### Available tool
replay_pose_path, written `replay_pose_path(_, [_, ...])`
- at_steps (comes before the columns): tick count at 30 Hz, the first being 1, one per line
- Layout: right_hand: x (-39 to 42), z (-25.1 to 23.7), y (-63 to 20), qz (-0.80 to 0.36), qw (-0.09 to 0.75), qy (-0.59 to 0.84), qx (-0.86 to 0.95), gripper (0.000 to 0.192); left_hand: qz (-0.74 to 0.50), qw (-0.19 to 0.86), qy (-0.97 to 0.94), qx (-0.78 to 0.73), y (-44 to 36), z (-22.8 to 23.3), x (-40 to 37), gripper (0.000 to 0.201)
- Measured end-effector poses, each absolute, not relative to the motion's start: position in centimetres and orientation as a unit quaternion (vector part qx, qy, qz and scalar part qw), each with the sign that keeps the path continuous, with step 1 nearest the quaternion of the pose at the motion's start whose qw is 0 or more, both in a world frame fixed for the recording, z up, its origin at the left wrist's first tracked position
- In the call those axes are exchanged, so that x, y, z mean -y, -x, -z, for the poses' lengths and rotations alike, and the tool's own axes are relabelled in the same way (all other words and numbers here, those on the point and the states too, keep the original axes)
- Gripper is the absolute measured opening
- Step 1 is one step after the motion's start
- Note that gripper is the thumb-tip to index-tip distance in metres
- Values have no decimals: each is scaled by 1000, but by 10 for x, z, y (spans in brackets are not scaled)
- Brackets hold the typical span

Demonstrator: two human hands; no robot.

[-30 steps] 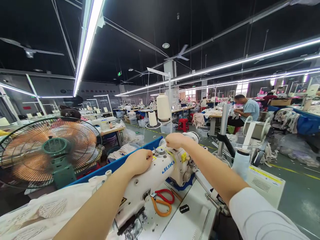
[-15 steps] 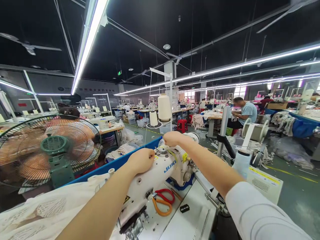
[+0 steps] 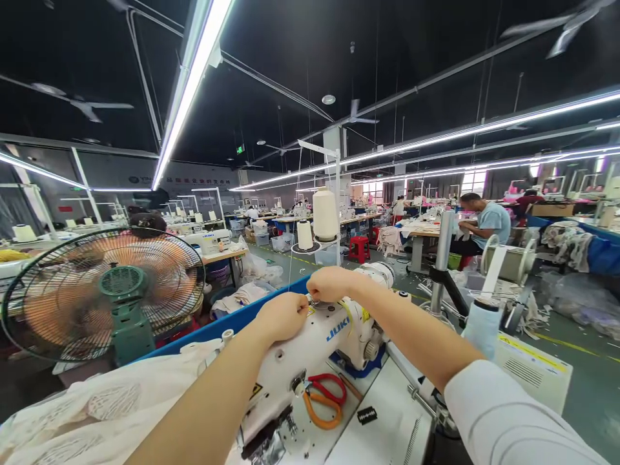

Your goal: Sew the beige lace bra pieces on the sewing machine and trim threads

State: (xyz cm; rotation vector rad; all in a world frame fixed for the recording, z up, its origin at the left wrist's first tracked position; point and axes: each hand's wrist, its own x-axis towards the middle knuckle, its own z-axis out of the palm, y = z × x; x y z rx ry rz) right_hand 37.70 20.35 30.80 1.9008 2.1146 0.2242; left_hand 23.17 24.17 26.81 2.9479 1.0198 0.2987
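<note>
White sewing machine (image 3: 310, 349) at lower centre on a white table (image 3: 382, 433), arm running up and away toward the handwheel end, blue lettering on its side. Thin thread (image 3: 293, 258) dropping from overhead to the machine's top, just where both hands meet.

Left hand (image 3: 283, 316) resting on top of the machine arm, fingers curled in tight, tips pressed together at the thread's lower end; apparently pinching it, though the strand itself too fine to see between the fingers. Right hand (image 3: 332, 284) just beyond and slightly higher, knuckles up, fingers folded down over the small metal fittings on the machine's top, touching them; whether anything lies inside that closed grip, cannot tell. Hands close together, nearly touching.

Just below the machine arm, lying flat on the table: scissors with red and orange handles (image 3: 322, 399), and near them a small black clip (image 3: 367, 415). White fabric (image 3: 97, 413) heaped at lower left, against the machine's near end. Blue bin edge (image 3: 213, 328) behind the machine. Large cream thread cone (image 3: 325, 215) and a smaller one (image 3: 305, 235) upright on a stand behind the hands. Pale spool (image 3: 480, 326) to the right, beside the right forearm. Green-bodied fan with orange blades (image 3: 109, 290) at left, spinning. Further back at right, a seated person in a light blue shirt (image 3: 487, 223) at another table.
</note>
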Motion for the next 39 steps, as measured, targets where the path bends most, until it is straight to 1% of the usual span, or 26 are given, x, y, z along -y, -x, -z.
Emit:
replay_pose_path(4, [-201,-308,-386,-78,144,-661,-733,22,-98,4,-942,-322,-231,-267,-242,22])
replay_pose_path(9, [-219,-306,-401,-68,128,-675,-724,26,-97,5,-942,-321,-231,-267,-242,21])
replay_pose_path(16, [-221,-305,-385,-82,93,-672,-730,26,-95,10,-942,-322,-231,-267,-241,23])
replay_pose_path(22, [-211,-309,-384,-80,110,-705,-696,24,-99,13,-940,-326,-231,-268,-241,21])
replay_pose_path(25, [-199,-307,-393,-75,103,-706,-697,18,-105,19,-940,-324,-231,-269,-240,21])
replay_pose_path(28, [-183,-300,-403,-65,78,-686,-720,12,-116,31,-939,-321,-231,-269,-239,20])
replay_pose_path(33, [-166,-289,-408,-46,25,-641,-766,17,-147,85,-935,-310,-231,-270,-242,19])
replay_pose_path(39, [-162,-283,-407,-42,-22,-636,-771,15,-213,212,-909,-290,-230,-274,-241,18])
